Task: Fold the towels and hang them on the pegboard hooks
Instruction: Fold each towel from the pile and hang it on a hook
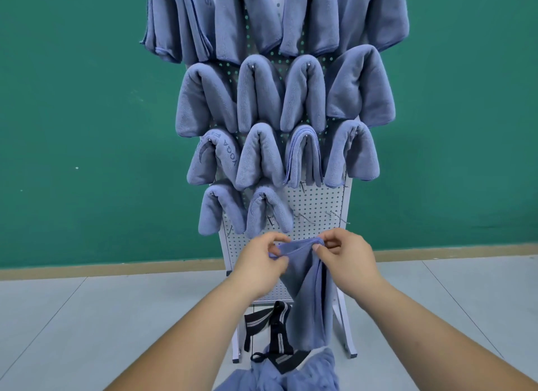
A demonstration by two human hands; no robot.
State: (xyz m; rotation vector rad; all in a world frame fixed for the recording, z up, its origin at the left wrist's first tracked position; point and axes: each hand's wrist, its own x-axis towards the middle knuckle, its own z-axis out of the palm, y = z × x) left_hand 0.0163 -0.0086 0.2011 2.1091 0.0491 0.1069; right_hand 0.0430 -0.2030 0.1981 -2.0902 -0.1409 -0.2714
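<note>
towel (302, 277), pinched between both hands (259, 262)

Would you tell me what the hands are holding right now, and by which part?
A blue towel: the left hand and right hand pinch its top edge.

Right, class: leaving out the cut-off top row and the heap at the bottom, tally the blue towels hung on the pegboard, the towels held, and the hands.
Hung towels: 10
Held towel: 1
Hands, left hand and right hand: 2
Total: 13
</note>
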